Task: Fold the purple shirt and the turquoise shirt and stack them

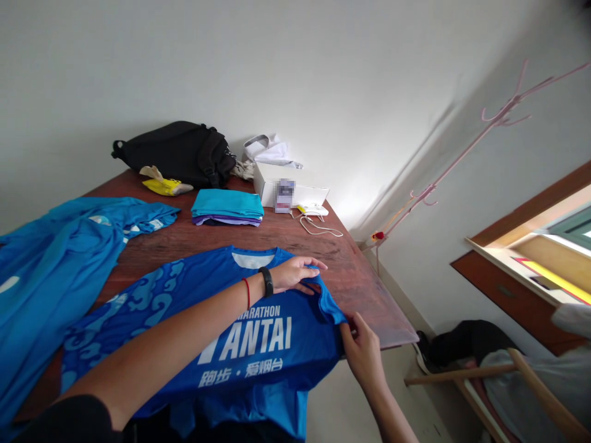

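A blue shirt (258, 332) with white "YANTAI" lettering lies spread over the front of the wooden table, its lower part hanging past the edge. Across it reaches my left hand (298, 274), wearing a black band, at the shirt's shoulder near the right sleeve; its fingers are apart and the thumb rests by the fabric. My right hand (361, 338) pinches the sleeve's edge at the table's right front. Another blue shirt (78, 246) lies loosely at the left. Behind, a folded stack of clothes (228, 207), turquoise on top and purple below, sits on the table.
On the wooden table (364, 289) stand a black bag (175, 151), a yellow packet (166, 186), a white box (268, 184) and a white cable (321, 229). A pink coat rack (462, 154) leans at the right. Lower right, a person (521, 375) is beside a wooden chair (540, 394).
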The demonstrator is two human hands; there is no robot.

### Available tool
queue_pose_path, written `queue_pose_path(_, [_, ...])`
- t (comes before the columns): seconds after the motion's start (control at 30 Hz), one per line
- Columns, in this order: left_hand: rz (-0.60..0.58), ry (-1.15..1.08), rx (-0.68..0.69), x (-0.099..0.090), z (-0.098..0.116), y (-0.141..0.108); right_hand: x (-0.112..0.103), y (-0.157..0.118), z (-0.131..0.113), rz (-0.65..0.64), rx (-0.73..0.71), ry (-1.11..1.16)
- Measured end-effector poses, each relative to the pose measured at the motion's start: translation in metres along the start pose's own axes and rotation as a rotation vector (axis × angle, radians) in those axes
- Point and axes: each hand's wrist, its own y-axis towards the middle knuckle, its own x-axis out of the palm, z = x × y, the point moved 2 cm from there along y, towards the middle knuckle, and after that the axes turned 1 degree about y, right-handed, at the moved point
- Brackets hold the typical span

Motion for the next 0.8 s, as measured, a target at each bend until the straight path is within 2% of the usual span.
queue_pose_path(0.13, [-0.016, -0.040, 0.034, -0.002, -0.003, 0.002, -0.006, 0.005, 0.004, 0.030, 0.017, 0.021])
queue_pose_path(0.27, [0.017, -0.017, 0.023, -0.003, -0.004, 0.004, -0.010, 0.007, 0.008, 0.008, 0.038, 0.074])
queue_pose_path(0.43, [-0.008, -0.005, 0.055, 0.006, 0.001, 0.001, -0.012, 0.013, -0.006, -0.072, 0.117, 0.440])
queue_pose_path(0.5, [-0.031, 0.006, 0.069, 0.010, 0.003, -0.001, -0.010, 0.020, -0.014, -0.130, 0.128, 0.540])
queue_pose_path(0.6, [-0.066, 0.049, 0.083, 0.015, 0.004, -0.003, -0.003, 0.031, -0.017, -0.181, 0.088, 0.570])
queue_pose_path(0.73, [-0.072, 0.112, 0.095, 0.019, 0.006, -0.004, 0.011, 0.039, -0.008, -0.149, 0.150, 0.735])
queue_pose_path(0.8, [-0.027, 0.172, 0.100, 0.021, 0.008, -0.005, 0.017, 0.039, -0.004, -0.128, 0.215, 0.877])
